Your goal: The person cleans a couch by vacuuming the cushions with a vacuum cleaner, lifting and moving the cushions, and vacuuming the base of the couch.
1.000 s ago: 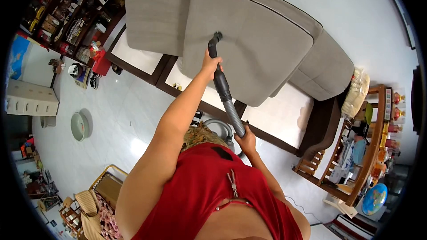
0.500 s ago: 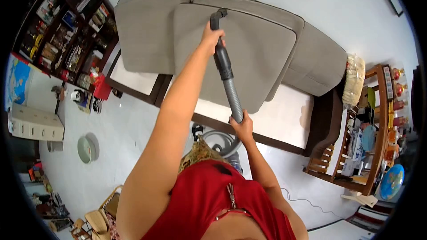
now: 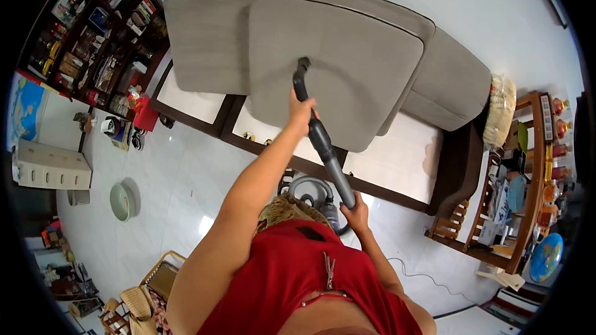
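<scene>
In the head view my left hand (image 3: pixel 302 116) is wrapped round the black handle of a vacuum cleaner hose (image 3: pixel 320 139). Its dark nozzle tip (image 3: pixel 303 62) rests against, or just in front of, a large grey seat cushion (image 3: pixel 354 43) that leans on the sofa back; exact contact cannot be told. Lower down, my right hand (image 3: pixel 356 212) closes round the grey ribbed part of the hose. Below the sofa edge, partly hidden by my body, the vacuum cleaner (image 3: pixel 330 214) stands on the floor with the hose curving round it.
The sofa's dark wooden frame (image 3: pixel 394 195) runs across in front of me, its pale base (image 3: pixel 397 164) exposed. A wooden shelf (image 3: pixel 528 167) stands right, a dark bookcase (image 3: pixel 93 37) left. A green basin (image 3: pixel 121 201) and a thin cable (image 3: pixel 428 279) lie on the floor.
Both hands have drawn the hose down towards my body. The nozzle tip has moved from the cushion's top edge to lower on its face.
</scene>
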`<state>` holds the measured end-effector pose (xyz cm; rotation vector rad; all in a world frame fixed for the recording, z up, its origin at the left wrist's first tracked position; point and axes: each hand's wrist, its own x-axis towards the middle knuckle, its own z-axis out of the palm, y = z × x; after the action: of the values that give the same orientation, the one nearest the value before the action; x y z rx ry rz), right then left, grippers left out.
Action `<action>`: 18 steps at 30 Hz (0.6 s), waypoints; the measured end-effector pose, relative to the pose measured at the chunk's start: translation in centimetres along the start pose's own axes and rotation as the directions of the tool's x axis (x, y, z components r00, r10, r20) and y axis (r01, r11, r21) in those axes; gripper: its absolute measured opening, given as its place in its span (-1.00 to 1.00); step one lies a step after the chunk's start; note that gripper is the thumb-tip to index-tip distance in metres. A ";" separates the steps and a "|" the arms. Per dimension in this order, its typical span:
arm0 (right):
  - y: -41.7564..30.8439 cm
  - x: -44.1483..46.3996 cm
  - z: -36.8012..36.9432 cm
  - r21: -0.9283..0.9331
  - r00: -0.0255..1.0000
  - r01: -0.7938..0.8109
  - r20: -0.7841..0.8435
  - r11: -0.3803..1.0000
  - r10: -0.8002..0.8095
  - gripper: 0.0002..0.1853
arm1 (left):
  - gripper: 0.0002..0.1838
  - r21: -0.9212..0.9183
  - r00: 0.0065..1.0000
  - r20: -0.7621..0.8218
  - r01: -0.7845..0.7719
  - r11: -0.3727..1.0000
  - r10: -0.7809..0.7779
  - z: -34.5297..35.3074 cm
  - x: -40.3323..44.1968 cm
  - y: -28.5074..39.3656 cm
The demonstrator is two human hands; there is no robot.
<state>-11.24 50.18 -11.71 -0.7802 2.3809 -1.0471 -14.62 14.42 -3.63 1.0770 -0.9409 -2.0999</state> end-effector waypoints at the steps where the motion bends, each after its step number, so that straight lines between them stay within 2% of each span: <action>1: -2.5 1.4 -0.1 0.054 1.000 0.025 0.015 0.998 -0.026 -0.49 | -0.26 0.029 0.998 0.015 -0.055 0.998 0.055 -0.7 0.8 1.7; 2: -3.2 3.0 0.6 0.037 0.998 0.053 0.026 0.998 -0.054 -0.50 | -0.29 0.058 0.994 0.035 -0.110 0.992 0.108 -1.3 2.0 3.6; 3: -4.4 5.1 1.5 0.038 0.984 0.176 -0.033 0.984 -0.175 -0.49 | -0.31 0.033 0.991 0.034 -0.134 0.991 0.132 -1.8 3.0 6.0; 4: -6.0 7.0 2.4 0.028 0.990 0.137 -0.040 0.990 -0.136 -0.48 | -0.34 0.004 0.987 0.035 -0.158 0.987 0.158 -2.0 4.1 8.7; 7: -11.3 12.4 3.4 -0.022 0.964 0.245 -0.096 0.969 -0.246 -0.46 | -0.42 -0.038 0.968 0.035 -0.247 0.968 0.248 -2.9 8.1 15.3; 10: -14.7 16.2 4.0 -0.063 0.983 0.181 -0.031 0.981 -0.183 -0.46 | -0.44 -0.061 0.968 0.050 -0.245 0.968 0.248 -4.0 12.9 17.9; 12: -14.5 16.5 4.4 -0.075 0.986 0.165 -0.026 0.983 -0.167 -0.47 | -0.50 -0.048 0.971 0.035 -0.233 0.971 0.234 -4.3 13.9 17.3; 14: -13.0 16.3 4.6 -0.094 0.992 0.125 -0.013 0.988 -0.127 -0.47 | -0.39 0.016 0.982 0.012 -0.188 0.982 0.187 -3.6 12.6 14.8; 16: -9.6 13.9 4.5 -0.122 0.998 0.065 0.009 0.990 -0.064 -0.47 | -0.24 0.026 0.978 -0.004 -0.210 0.977 0.210 -2.9 12.0 9.7; 18: -7.2 10.9 3.1 -0.171 0.995 -0.065 0.061 0.983 0.077 -0.45 | -0.13 0.040 0.990 -0.036 -0.133 0.990 0.134 -2.6 10.2 5.0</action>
<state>-15.29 37.52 -9.78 -0.7697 2.4437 -0.7856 -16.62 3.08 -5.14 1.0398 -1.0098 -1.9536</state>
